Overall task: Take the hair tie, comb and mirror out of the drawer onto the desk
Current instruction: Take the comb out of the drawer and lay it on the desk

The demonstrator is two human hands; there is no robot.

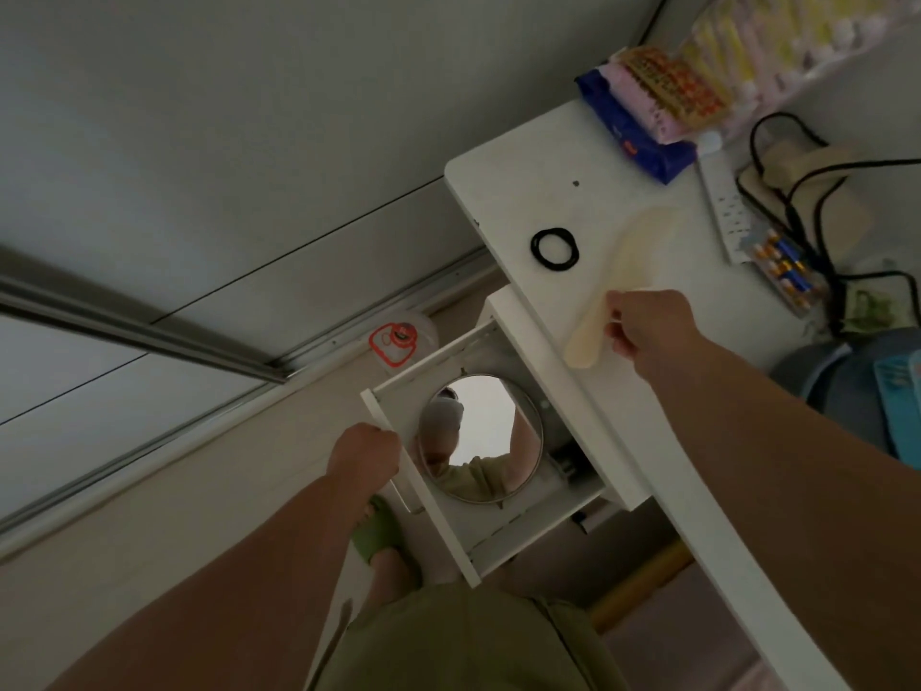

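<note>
A black hair tie (pixel 554 248) lies on the white desk (pixel 503 192). Just right of it a pale cream comb (pixel 623 286) rests lengthwise on the desk, and my right hand (pixel 648 331) pinches its handle end near the desk's front edge. A round mirror (pixel 481 438) lies flat inside the open white drawer (pixel 528 531) below the desk. My left hand (pixel 364 456) grips the drawer's front panel at its left end.
At the back of the desk lie a blue packet (pixel 628 137) under pink packs, a white power strip (pixel 727 207), a case of batteries (pixel 787 269) and black cables (pixel 807 192). A clear container with a red mark (pixel 398 341) stands on the floor. My foot in a green slipper (pixel 379 531) is below the drawer.
</note>
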